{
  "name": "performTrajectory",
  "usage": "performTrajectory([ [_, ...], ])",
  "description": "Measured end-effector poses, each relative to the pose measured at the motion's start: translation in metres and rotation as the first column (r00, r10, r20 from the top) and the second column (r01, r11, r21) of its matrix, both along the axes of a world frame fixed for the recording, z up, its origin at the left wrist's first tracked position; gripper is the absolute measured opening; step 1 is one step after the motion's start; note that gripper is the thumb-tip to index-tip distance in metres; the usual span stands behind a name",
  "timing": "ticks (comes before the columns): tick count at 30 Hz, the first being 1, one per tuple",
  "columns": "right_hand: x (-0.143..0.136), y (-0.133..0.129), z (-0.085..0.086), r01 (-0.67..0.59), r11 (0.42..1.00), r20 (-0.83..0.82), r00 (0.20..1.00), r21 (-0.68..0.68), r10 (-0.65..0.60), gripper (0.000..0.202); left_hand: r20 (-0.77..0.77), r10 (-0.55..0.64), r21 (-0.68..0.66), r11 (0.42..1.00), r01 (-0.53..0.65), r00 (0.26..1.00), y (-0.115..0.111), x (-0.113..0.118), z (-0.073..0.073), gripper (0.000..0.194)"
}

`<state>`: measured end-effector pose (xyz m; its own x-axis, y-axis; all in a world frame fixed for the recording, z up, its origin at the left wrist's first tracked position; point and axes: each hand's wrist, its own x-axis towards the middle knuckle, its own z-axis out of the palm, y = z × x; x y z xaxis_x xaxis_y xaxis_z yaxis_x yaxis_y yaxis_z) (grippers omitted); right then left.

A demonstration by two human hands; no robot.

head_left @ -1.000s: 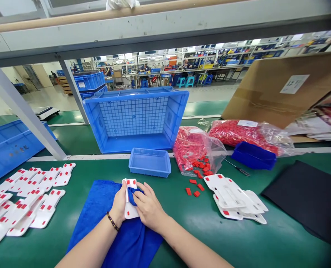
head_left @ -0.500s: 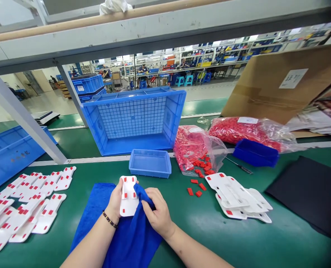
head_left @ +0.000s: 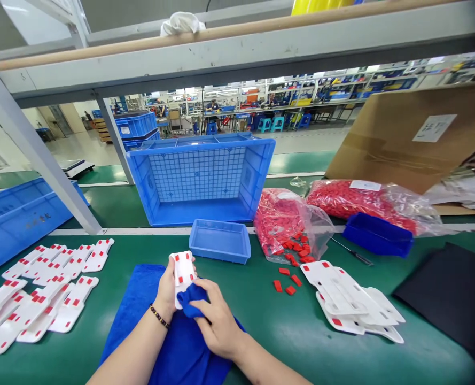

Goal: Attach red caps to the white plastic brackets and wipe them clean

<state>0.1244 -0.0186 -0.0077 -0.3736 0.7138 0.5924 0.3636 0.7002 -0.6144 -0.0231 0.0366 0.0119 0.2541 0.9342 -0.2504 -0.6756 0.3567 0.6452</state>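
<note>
My left hand (head_left: 166, 286) grips a white plastic plate (head_left: 183, 267) with red pads on its face, holding it tilted up along its left edge. Bunched in the fingers of my right hand (head_left: 217, 321) is a corner of a blue cloth (head_left: 193, 298), pressed on the plate's lower part and hiding some of it. The remaining cloth drapes over the green table beneath both wrists. Several like plates (head_left: 40, 305) with red pads lie overlapped at the left. Another stack of white plates (head_left: 349, 299), showing few pads, lies right of my right hand.
Loose red pads (head_left: 290, 290) lie near a clear bag of red pads (head_left: 281, 219). A small blue tray (head_left: 220, 240) stands before a large blue crate (head_left: 199, 176). Rightward are a dark blue bin (head_left: 377, 233), a screwdriver (head_left: 361, 258), a black sheet (head_left: 453, 299) and a cardboard box (head_left: 401, 144).
My right hand has brought the bunched cloth from the plate's right edge down over its lower part. My left hand still grips the plate. The camera view has shifted slightly.
</note>
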Motion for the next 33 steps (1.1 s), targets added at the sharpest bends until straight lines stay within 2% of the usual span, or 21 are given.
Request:
performTrajectory([
  [3, 0.011, 0.007, -0.005, 0.130, 0.989, -0.141, 0.980, -0.068, -0.138, 0.022, 0.005, 0.010, 0.009, 1.000, -0.010, 1.000, 0.004, -0.006, 0.004, 0.051],
  [6, 0.021, 0.017, -0.014, 0.354, 0.931, -0.204, 0.908, -0.091, -0.365, 0.027, -0.053, 0.043, 0.011, 0.999, -0.043, 0.998, 0.003, -0.010, 0.008, 0.048],
  [8, 0.026, 0.022, -0.019, 0.455, 0.888, -0.205, 0.865, -0.063, -0.458, 0.035, -0.100, 0.054, 0.012, 0.998, -0.053, 0.993, -0.001, -0.015, 0.013, 0.047],
  [10, 0.029, 0.023, -0.021, 0.492, 0.870, -0.175, 0.855, -0.019, -0.488, 0.038, -0.152, 0.062, 0.015, 0.998, -0.060, 0.986, -0.008, -0.025, 0.023, 0.047],
  [12, 0.029, 0.020, -0.022, 0.456, 0.889, -0.119, 0.885, 0.035, -0.450, 0.033, -0.299, 0.058, 0.033, 0.998, -0.050, 0.953, -0.017, -0.044, 0.036, 0.047],
  [14, 0.029, 0.016, -0.022, 0.385, 0.919, -0.067, 0.922, 0.081, -0.381, 0.024, -0.522, 0.070, 0.057, 0.997, -0.047, 0.850, -0.030, -0.071, 0.052, 0.042],
  [18, 0.025, 0.010, -0.021, 0.321, 0.940, -0.046, 0.947, 0.114, -0.317, 0.018, -0.756, 0.177, 0.081, 0.981, -0.179, 0.630, -0.052, -0.140, 0.081, 0.024],
  [22, 0.022, 0.008, -0.019, 0.299, 0.947, -0.048, 0.954, 0.116, -0.295, 0.016, -0.922, 0.230, 0.125, 0.939, -0.320, 0.313, -0.062, -0.201, 0.103, 0.023],
  [25, 0.020, 0.008, -0.019, 0.287, 0.951, -0.043, 0.958, 0.111, -0.284, 0.016, -0.955, 0.295, 0.258, 0.880, -0.400, 0.034, -0.059, -0.226, 0.114, 0.022],
  [27, 0.020, 0.010, -0.019, 0.288, 0.953, -0.041, 0.958, 0.096, -0.285, 0.016, -0.925, 0.357, 0.380, 0.836, -0.396, -0.133, -0.052, -0.230, 0.121, 0.023],
  [29, 0.019, 0.010, -0.017, 0.291, 0.953, -0.042, 0.956, 0.085, -0.289, 0.016, -0.866, 0.435, 0.497, 0.801, -0.333, -0.246, -0.042, -0.218, 0.125, 0.027],
  [31, 0.019, 0.009, -0.012, 0.295, 0.952, -0.043, 0.955, 0.078, -0.292, 0.017, -0.810, 0.518, 0.578, 0.783, -0.228, -0.274, -0.031, -0.190, 0.126, 0.031],
  [33, 0.017, 0.008, -0.008, 0.293, 0.954, -0.037, 0.956, 0.066, -0.292, 0.018, -0.777, 0.590, 0.620, 0.778, -0.101, -0.219, -0.023, -0.146, 0.123, 0.032],
])
